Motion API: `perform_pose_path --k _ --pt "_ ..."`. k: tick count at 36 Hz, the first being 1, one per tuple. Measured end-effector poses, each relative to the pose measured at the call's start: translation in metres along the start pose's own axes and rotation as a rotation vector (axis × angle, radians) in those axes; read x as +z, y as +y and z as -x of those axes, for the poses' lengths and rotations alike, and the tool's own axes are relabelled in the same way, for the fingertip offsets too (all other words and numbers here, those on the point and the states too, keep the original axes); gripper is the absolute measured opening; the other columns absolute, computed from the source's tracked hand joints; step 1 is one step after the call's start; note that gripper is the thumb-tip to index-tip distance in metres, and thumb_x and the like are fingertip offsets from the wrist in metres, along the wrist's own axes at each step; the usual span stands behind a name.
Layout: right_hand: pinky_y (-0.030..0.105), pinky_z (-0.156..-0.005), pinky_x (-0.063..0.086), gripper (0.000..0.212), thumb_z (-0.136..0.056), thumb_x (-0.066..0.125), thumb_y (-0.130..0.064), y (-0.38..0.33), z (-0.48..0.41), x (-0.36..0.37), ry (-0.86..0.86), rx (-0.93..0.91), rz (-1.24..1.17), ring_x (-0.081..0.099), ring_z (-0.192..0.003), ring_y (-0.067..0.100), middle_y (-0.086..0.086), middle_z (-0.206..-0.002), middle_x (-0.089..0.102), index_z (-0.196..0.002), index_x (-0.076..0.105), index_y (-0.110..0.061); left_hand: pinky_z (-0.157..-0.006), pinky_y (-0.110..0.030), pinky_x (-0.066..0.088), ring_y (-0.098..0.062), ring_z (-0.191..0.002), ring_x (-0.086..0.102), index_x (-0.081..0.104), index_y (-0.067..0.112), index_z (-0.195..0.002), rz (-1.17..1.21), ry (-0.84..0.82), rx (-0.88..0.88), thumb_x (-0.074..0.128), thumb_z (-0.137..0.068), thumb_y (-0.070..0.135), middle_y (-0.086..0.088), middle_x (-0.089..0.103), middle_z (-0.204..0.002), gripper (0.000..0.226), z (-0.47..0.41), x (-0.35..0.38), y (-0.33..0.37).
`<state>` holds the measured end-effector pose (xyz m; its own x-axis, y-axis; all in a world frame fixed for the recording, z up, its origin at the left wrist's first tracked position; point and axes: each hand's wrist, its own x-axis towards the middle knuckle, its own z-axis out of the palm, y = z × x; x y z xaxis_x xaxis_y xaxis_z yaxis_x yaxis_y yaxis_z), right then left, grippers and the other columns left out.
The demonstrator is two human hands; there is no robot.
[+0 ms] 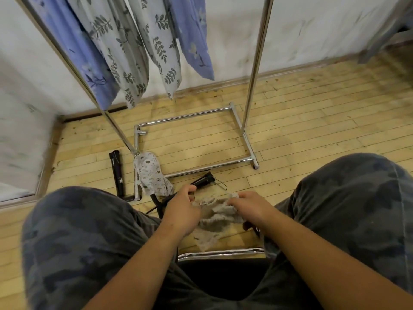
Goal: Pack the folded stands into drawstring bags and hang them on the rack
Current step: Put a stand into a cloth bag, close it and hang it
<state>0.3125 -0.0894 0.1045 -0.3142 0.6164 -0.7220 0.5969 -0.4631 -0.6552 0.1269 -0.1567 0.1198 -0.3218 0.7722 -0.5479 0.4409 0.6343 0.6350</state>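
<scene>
Left hand (182,205): palm down between the knees, fingers curled round the shaft of a folded stand (204,180), a black, matte, tubular thing lying aslant on the floor.
Right hand (247,208): palm down, fingertips pinching the gathered mouth of a drawstring bag (214,218) of soft, crumpled pale grey cloth with a small dark print, stretched between both hands.
Spare stand (117,173): black, slim, flat on the plank floor (312,121) beside the rack's foot.
Second bag (152,175): same print, slumped against the chrome tube rack (248,139).
Hung bags (156,45): long, limp, leaf-print grey and blue.
</scene>
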Motion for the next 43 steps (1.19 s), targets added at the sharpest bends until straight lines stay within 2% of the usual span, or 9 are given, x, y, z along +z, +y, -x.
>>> perform_pose_path --k 6,11,16,19,23,26,34,39,43 --pt "0.027 -0.053 0.039 0.027 -0.098 0.056 -0.029 0.002 -0.004 -0.002 0.117 -0.037 0.304 0.049 -0.065 0.018 0.002 -0.075 0.056 -0.074 0.052 -0.017 -0.053 -0.016 0.046 -0.003 -0.067 0.061 0.05 0.029 -0.141 -0.119 0.11 0.075 0.054 -0.103 0.015 0.011 0.062 -0.106 0.04 -0.001 -0.002 -0.002" --pt "0.034 -0.067 0.052 0.028 -0.096 0.06 -0.042 0.001 -0.003 0.001 0.161 -0.081 0.389 0.063 -0.085 0.017 0.002 -0.096 0.068 -0.101 0.063 -0.015 -0.054 -0.012 0.043 0.0 -0.074 0.058 0.056 0.034 -0.113 -0.028 0.118 0.153 0.054 -0.105 0.021 0.015 0.054 -0.108 0.016 0.0 -0.003 0.004" --pt "0.016 -0.062 0.043 0.058 -0.089 0.071 -0.058 -0.002 0.004 0.003 0.107 -0.185 0.34 0.061 -0.088 0.004 -0.007 -0.111 0.067 -0.134 0.049 -0.027 -0.066 -0.01 0.045 -0.005 -0.102 0.059 0.051 0.036 -0.096 -0.016 0.076 0.314 0.057 -0.104 0.026 0.021 0.054 -0.123 0.014 0.008 0.0 0.013" --pt "0.013 -0.059 0.041 0.07 -0.086 0.074 -0.056 0.0 0.004 0.006 0.128 -0.247 0.378 0.061 -0.089 0.008 -0.002 -0.122 0.07 -0.143 0.043 -0.029 -0.072 -0.03 0.055 -0.019 -0.091 0.066 0.055 0.034 -0.091 -0.025 0.007 0.393 0.055 -0.103 0.022 0.018 0.068 -0.101 0.018 0.01 0.003 0.015" --pt "0.015 -0.056 0.038 0.038 -0.089 0.075 -0.038 0.003 0.0 0.003 0.183 -0.23 0.483 0.058 -0.08 0.006 -0.003 -0.108 0.069 -0.123 0.06 -0.027 -0.059 -0.015 0.042 0.0 -0.058 0.054 0.069 0.034 -0.084 -0.023 -0.042 0.449 0.051 -0.104 0.011 0.025 0.066 -0.082 0.036 0.011 0.007 0.016" --pt "0.018 -0.053 0.044 0.015 -0.092 0.072 -0.035 0.005 -0.003 0.001 0.162 -0.153 0.472 0.062 -0.073 0.005 -0.004 -0.098 0.066 -0.104 0.066 -0.029 -0.083 -0.002 0.042 0.012 -0.097 0.061 0.078 0.031 -0.082 0.0 0.006 0.459 0.049 -0.103 0.003 0.025 0.069 -0.107 0.045 0.009 0.005 0.015" --pt "0.015 -0.039 0.04 0.003 -0.099 0.063 -0.022 0.002 -0.006 -0.006 0.323 -0.105 0.346 0.063 -0.066 0.011 0.004 -0.096 0.068 -0.1 0.064 -0.024 -0.09 0.004 0.029 0.013 -0.1 0.051 0.079 0.025 -0.085 -0.202 0.219 0.351 0.056 -0.089 -0.015 0.021 0.055 -0.107 0.047 -0.009 -0.004 -0.006" --pt "0.025 -0.048 0.053 0.007 -0.101 0.058 -0.02 -0.001 -0.005 -0.01 0.405 -0.126 0.243 0.065 -0.072 0.014 0.004 -0.093 0.067 -0.096 0.062 -0.023 -0.108 -0.03 0.044 -0.017 -0.124 0.054 0.075 0.029 -0.116 -0.403 0.17 0.279 0.072 -0.081 -0.011 0.005 0.059 -0.128 0.052 -0.014 -0.006 -0.012" --pt "0.028 -0.048 0.052 0.008 -0.102 0.056 -0.017 -0.003 -0.004 -0.011 0.451 -0.152 0.211 0.065 -0.07 0.017 0.006 -0.085 0.068 -0.1 0.059 -0.024 -0.101 -0.042 0.053 -0.024 -0.118 0.054 0.057 0.035 -0.14 -0.399 0.089 0.169 0.062 -0.088 -0.007 -0.002 0.047 -0.133 0.067 -0.008 -0.007 -0.006"
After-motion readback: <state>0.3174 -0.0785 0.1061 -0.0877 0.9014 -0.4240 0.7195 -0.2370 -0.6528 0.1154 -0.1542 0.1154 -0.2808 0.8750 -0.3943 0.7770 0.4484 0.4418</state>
